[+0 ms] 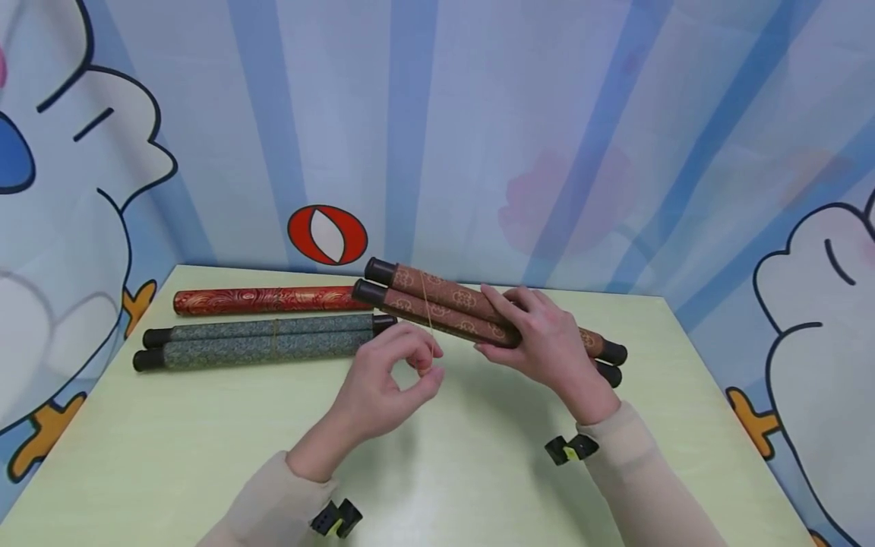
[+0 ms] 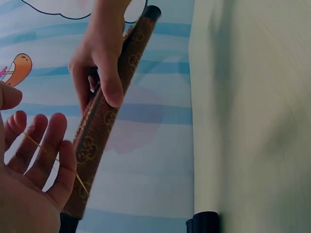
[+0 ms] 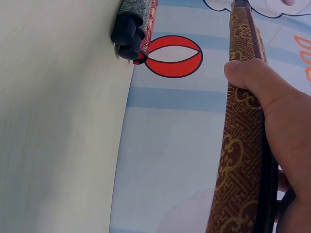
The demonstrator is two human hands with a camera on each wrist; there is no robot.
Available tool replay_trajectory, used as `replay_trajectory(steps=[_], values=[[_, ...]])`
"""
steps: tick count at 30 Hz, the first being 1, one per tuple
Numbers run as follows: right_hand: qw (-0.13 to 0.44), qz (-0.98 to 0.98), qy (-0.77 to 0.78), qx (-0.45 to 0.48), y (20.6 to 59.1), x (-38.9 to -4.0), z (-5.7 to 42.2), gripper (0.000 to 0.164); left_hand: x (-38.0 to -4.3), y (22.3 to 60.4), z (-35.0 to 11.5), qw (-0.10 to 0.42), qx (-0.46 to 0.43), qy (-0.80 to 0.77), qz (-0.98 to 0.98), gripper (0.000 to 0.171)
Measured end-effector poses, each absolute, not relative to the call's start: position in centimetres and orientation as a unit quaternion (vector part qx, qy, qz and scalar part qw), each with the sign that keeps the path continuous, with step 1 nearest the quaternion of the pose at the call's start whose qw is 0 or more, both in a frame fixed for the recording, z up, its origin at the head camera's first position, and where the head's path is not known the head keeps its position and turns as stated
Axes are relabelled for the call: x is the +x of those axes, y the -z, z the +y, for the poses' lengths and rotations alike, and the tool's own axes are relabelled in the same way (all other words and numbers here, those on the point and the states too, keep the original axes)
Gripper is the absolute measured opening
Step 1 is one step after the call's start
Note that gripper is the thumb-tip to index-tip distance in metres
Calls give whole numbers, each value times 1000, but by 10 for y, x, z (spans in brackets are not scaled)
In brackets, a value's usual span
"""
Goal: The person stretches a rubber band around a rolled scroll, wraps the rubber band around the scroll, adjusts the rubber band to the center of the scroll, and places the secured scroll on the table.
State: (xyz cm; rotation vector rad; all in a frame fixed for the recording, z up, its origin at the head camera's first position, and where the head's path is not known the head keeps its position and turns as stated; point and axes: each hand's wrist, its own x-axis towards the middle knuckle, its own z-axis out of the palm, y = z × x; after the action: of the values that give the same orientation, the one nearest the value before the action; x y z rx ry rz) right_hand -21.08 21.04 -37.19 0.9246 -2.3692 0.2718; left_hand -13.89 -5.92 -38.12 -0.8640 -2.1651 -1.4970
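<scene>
My right hand (image 1: 547,338) grips a pair of brown, gold-patterned scrolls (image 1: 454,311) with black end knobs, held tilted above the table. In the right wrist view its thumb lies over the brown cloth (image 3: 238,160). A thin yellowish elastic band (image 1: 427,298) loops round the scrolls near their left end. Curled fingers of my left hand (image 1: 383,380) hold this band, pulling it away from the scrolls toward me. The left wrist view shows the band (image 2: 80,183) stretched from the brown scroll across the left fingers.
Two grey-green scrolls (image 1: 266,349) with black knobs lie side by side at the table's left, with a band round their middle. Behind them lies a red, gold-patterned roll (image 1: 273,299). A printed cloth backdrop (image 1: 451,137) rises at the table's back edge.
</scene>
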Motion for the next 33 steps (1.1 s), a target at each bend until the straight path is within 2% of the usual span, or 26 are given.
replay_trajectory(steps=[5, 10, 14, 18, 23, 28, 33], values=[[316, -873, -115, 352, 369, -211, 214, 82, -140, 385, -62, 142, -291, 532, -782, 16], [338, -863, -125, 354, 362, -212, 218, 82, -141, 387, -64, 97, -236, 521, -814, 6], [343, -864, -125, 347, 359, -211, 219, 83, -144, 388, -66, 56, -174, 535, -825, 19], [346, -863, -131, 343, 359, -210, 218, 84, -149, 389, -66, -7, -118, 592, -797, 35], [351, -858, -142, 348, 359, -209, 218, 76, -158, 392, -66, -81, -39, 664, -742, 49], [353, -853, -153, 352, 359, -207, 215, 76, -161, 395, -62, -85, -10, 660, -747, 60], [350, -853, -166, 348, 361, -207, 213, 79, -161, 395, -54, -39, -4, 611, -791, 78]])
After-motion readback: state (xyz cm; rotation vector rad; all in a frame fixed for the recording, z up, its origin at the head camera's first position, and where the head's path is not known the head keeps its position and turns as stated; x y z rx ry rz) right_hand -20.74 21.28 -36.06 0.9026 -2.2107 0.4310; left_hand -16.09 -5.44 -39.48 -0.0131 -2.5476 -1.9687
